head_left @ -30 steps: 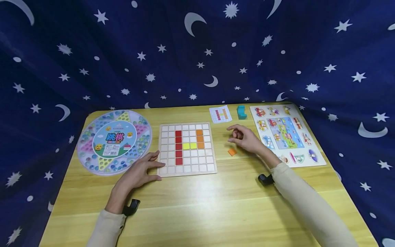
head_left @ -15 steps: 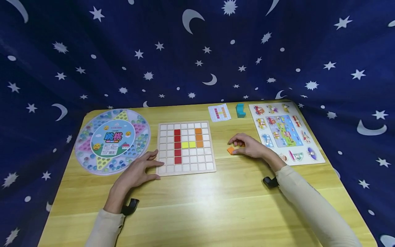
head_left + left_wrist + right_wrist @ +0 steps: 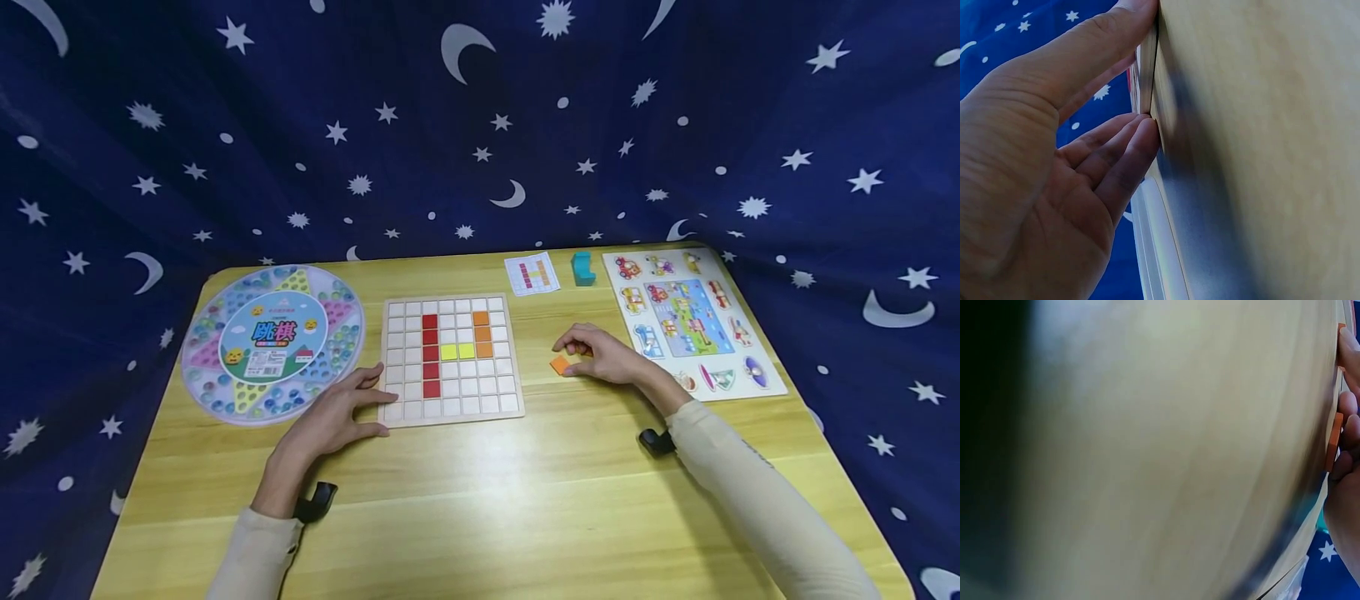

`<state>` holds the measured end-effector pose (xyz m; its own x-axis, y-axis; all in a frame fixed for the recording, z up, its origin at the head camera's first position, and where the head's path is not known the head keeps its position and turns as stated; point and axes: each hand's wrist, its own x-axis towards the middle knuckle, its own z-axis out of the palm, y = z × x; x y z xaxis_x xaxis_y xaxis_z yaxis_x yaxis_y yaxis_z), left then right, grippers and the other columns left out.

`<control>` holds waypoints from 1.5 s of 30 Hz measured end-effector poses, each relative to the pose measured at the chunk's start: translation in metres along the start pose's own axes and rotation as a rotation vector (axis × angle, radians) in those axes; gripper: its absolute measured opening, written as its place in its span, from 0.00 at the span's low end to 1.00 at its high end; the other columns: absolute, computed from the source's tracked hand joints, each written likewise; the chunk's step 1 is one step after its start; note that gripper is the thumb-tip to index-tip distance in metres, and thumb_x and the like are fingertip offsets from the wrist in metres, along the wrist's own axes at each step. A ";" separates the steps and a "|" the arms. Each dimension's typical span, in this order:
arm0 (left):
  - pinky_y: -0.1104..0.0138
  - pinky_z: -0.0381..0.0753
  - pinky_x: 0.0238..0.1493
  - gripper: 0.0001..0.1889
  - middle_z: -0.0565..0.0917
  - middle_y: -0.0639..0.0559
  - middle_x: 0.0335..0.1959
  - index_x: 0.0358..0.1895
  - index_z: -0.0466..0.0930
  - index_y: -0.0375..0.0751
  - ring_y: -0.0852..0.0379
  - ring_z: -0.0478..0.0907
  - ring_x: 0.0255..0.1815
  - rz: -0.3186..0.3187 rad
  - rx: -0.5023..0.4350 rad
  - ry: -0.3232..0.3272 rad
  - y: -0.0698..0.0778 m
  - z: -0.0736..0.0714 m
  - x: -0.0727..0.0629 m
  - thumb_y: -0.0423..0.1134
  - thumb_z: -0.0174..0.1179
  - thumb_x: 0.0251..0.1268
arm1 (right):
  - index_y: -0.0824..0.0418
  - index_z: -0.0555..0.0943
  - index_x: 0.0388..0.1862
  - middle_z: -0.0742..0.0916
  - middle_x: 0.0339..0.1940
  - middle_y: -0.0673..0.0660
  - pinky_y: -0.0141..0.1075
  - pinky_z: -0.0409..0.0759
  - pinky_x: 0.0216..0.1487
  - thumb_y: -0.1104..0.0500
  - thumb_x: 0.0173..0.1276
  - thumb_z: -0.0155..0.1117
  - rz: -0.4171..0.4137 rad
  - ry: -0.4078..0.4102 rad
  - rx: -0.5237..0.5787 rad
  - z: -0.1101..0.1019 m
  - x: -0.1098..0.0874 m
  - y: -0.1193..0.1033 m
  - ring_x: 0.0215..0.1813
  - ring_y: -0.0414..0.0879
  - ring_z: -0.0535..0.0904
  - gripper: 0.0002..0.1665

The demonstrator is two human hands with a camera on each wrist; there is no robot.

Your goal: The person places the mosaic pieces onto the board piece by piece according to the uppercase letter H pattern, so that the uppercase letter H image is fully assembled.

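A wooden grid board (image 3: 452, 423) lies on the table with a column of several red tiles (image 3: 431, 354), two yellow tiles (image 3: 457, 352) and three orange tiles (image 3: 482, 333). My left hand (image 3: 333, 425) rests at its lower left corner. The index finger reaches over the frame while thumb and other fingertips touch the edge, also seen in the left wrist view. Right of the board, my right hand (image 3: 603, 357) pinches an orange tile (image 3: 558, 365) between thumb and index finger. A second orange tile (image 3: 1334, 444) shows by its curled fingers in the right wrist view.
A pattern card (image 3: 532, 275) and a teal block (image 3: 582, 269) stand behind the right hand. A wooden picture puzzle (image 3: 738, 385) lies at the right. The round Chinese checkers set (image 3: 273, 333) sits left of the board. A starry dark blue curtain (image 3: 420, 150) hangs behind the table.
My right hand has come down onto the orange tile beside the board, and its fingers now hold it. The left hand stays at the board's corner. The head view has shifted slightly.
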<state>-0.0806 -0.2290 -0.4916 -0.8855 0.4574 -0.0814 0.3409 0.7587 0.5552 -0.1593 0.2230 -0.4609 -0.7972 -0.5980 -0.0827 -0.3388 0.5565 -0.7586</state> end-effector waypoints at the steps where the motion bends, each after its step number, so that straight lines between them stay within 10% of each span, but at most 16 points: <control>1: 0.43 0.66 0.67 0.26 0.67 0.44 0.73 0.55 0.85 0.54 0.41 0.63 0.73 -0.001 0.001 -0.001 0.000 0.000 0.000 0.50 0.75 0.49 | 0.73 0.79 0.49 0.77 0.36 0.69 0.43 0.66 0.40 0.70 0.59 0.71 0.000 0.002 -0.002 0.000 0.000 0.000 0.39 0.60 0.68 0.19; 12: 0.43 0.67 0.67 0.26 0.67 0.44 0.73 0.55 0.85 0.54 0.41 0.63 0.73 -0.004 0.003 0.004 -0.002 0.001 -0.001 0.50 0.75 0.49 | 0.63 0.81 0.44 0.79 0.36 0.59 0.34 0.69 0.41 0.63 0.59 0.74 0.044 0.042 -0.021 0.015 0.011 0.038 0.39 0.49 0.70 0.15; 45: 0.44 0.66 0.68 0.25 0.67 0.46 0.74 0.55 0.85 0.55 0.42 0.63 0.74 -0.008 -0.003 0.009 -0.001 0.002 0.000 0.50 0.75 0.49 | 0.57 0.82 0.40 0.80 0.32 0.54 0.30 0.72 0.34 0.54 0.57 0.76 0.037 0.092 0.093 0.021 0.031 0.024 0.34 0.46 0.73 0.15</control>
<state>-0.0802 -0.2287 -0.4937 -0.8912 0.4467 -0.0783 0.3325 0.7610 0.5570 -0.1813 0.2056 -0.4953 -0.8523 -0.5202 -0.0549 -0.2642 0.5187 -0.8131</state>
